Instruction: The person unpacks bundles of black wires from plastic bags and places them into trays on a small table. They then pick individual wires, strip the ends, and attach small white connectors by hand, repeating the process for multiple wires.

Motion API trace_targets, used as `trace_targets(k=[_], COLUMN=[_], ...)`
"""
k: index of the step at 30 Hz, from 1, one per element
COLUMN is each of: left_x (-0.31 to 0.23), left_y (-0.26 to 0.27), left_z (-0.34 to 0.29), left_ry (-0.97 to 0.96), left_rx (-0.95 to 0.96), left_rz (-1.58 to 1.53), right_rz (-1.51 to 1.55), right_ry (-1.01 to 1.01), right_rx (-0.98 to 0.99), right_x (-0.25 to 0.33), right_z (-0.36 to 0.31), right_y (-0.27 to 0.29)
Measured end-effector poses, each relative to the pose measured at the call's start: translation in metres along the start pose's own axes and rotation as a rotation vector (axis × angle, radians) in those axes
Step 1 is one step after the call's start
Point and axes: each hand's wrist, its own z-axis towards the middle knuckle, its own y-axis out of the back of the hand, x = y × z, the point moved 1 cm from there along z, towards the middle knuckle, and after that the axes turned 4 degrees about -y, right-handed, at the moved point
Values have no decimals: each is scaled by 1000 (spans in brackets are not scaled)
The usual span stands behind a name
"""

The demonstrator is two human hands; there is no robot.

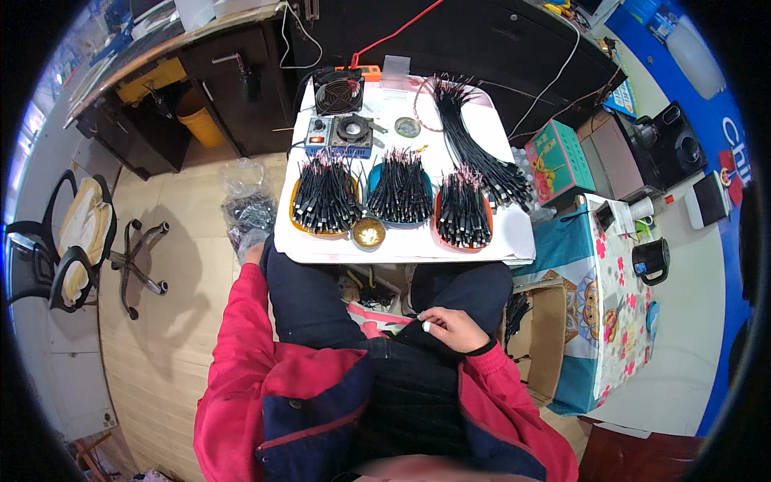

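Item: left hand [254, 254], red-sleeved, reaching beyond the left edge of the worktop [411, 251], near its near-left corner, and meeting the clear plastic bag [249, 210]; fingers partly hidden, so whether they are pinching it, one cannot tell. The bag is lying on the floor, dark contents showing through.

Item: right hand [456, 330], lying over the right thigh below the near edge, fingers loosely curling; whether anything is being pinched, one cannot tell.

Item: three trays of upright black cables, standing in a row along the near edge: yellow tray [295, 212] toward the near-left corner, blue tray [374, 177] at the middle, orange-red tray [438, 230] toward the near-right corner.

Item: small bowl [356, 243], holding pale pieces, sitting between yellow and orange-red trays, close to the near edge.

Item: long cable bundle [480, 157], stretching from the far edge down toward the right edge.

Item: control box [319, 136], standing near the left edge; fan [339, 95], standing behind it toward the far-left corner.
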Motion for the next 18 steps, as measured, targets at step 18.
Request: trace_targets(k=[18], left_x=[-396], left_y=[138], left_z=[-9], left_ry=[-338], left_rx=[-260], left_rz=[160], right_rz=[71], right_ry=[59], right_rx=[-11], right_x=[-26], right_z=[-31], right_y=[-14])
